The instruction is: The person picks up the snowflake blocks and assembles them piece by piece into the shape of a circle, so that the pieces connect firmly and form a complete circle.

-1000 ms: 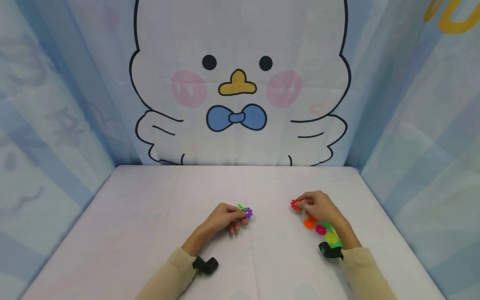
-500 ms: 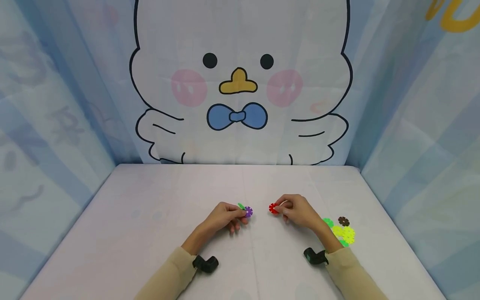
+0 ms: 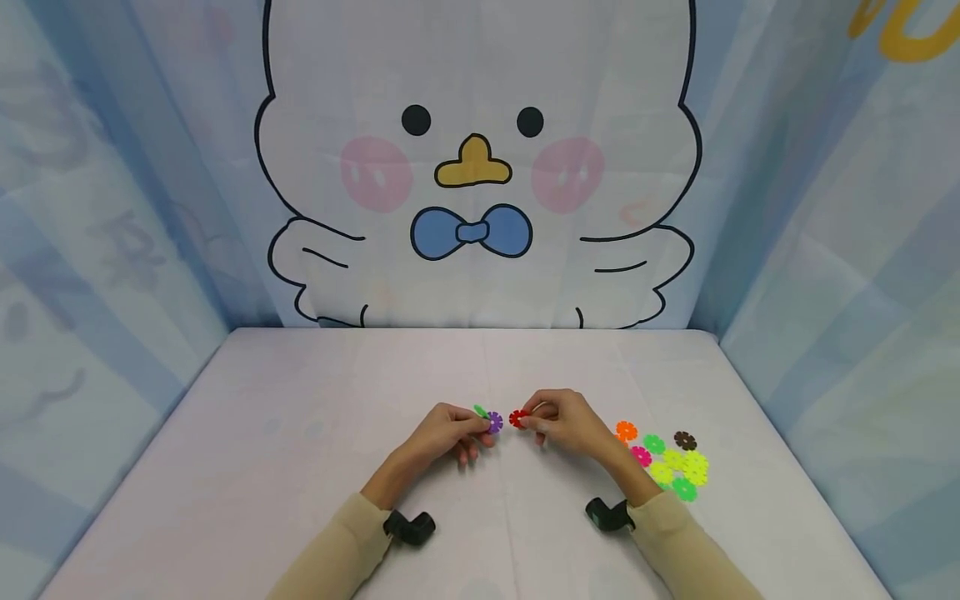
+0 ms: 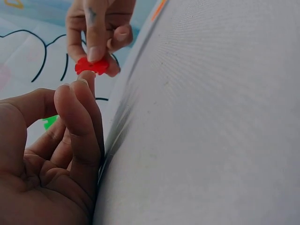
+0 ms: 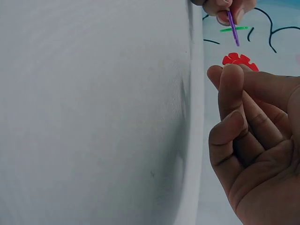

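A red flower-shaped disc [image 3: 517,418] sits pinched in the right hand [image 3: 561,419], just beside a purple disc [image 3: 495,422] (a green disc [image 3: 481,411] set crosswise to it) pinched in the left hand [image 3: 452,431]. To the right, loose discs [image 3: 673,460], including 1 brown disc [image 3: 685,441], lie on the bench [image 3: 300,392].

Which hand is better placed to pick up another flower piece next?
Probably the right hand: the loose pieces lie nearer to it than to the left hand, though it holds a red piece.

Left hand [image 3: 447,428] and right hand [image 3: 567,422] pinch near each other, 2 forearms [image 3: 389,483] slanting inward.
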Available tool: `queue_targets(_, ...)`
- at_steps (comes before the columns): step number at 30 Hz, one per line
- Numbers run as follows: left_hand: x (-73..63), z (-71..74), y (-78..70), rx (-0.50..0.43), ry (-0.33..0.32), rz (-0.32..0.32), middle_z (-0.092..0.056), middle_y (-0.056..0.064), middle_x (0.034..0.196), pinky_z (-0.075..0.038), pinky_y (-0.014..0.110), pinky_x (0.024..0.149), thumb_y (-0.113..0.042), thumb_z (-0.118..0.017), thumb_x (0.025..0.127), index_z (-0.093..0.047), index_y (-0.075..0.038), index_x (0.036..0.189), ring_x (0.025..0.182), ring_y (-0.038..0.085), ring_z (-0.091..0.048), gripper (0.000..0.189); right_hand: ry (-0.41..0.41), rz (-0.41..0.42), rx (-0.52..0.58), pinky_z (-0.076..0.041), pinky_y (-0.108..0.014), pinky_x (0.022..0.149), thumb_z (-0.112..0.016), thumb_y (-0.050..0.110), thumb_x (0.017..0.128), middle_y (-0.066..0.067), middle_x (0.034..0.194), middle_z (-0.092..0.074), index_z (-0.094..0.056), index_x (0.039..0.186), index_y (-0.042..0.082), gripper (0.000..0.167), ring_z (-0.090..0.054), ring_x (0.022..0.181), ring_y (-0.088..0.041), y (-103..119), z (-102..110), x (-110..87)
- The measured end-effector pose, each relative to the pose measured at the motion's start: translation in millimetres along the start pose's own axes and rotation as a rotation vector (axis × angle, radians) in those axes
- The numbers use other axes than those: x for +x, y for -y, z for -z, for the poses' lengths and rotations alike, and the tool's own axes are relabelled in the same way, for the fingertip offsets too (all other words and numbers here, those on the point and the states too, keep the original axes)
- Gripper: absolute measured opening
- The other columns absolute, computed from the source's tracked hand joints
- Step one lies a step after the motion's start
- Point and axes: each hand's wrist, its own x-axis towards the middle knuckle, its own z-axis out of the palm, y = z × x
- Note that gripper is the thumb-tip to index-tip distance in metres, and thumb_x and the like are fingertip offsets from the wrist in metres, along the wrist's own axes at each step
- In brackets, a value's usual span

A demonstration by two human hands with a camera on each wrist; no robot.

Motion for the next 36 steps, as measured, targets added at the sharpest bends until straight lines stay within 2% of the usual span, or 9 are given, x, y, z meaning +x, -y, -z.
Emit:
queue_targets(13,0.3,0.9,-0.2,-0.023,-0.004,-0.006,-0.079,0.000,0.081,-0.051,0.020,0.051,-0.024,-0.071,0.101,-0.078,0.005,0.109,0.057,0.006,-0.061,0.031,0.021,0.055,-0.007,-0.057,-0.023,0.070,-0.076,0.017,0.099,-0.005,0.090,-0.080,-0.076,0.098,0.012,0.005,-0.071,0.065,-0.015,8.4,-9.1,4.9)
queue_targets(27,1.2,-0.3,1.3,-0.039,-0.024,0.006,-0.078,-0.002,0.077,-0.051,0.019,0.050,-0.021,-0.071,0.100,-0.078,0.006,0.108,0.055,0.005,-0.061,0.029,-0.034,0.054,-0.006,-0.055,-0.022,0.066,-0.079,0.016,0.096,-0.007,0.089,-0.081,-0.077,0.098,0.011,0.005,-0.071,0.065,-0.015,10.8,-14.8,4.2)
queue_targets(36,0.2,0.3,1.2,-0.041,-0.016,0.003,-0.077,-0.002,0.076,-0.052,0.019,0.051,-0.022,-0.071,0.101,-0.078,0.007,0.108,0.055,0.006,-0.061,0.031,-0.078,0.058,-0.047,-0.054,-0.021,0.067,-0.081,0.017,0.095,-0.005,0.087,-0.081,-0.082,0.097,0.012,0.006,-0.071,0.065,-0.012,9.5,-15.8,4.7)
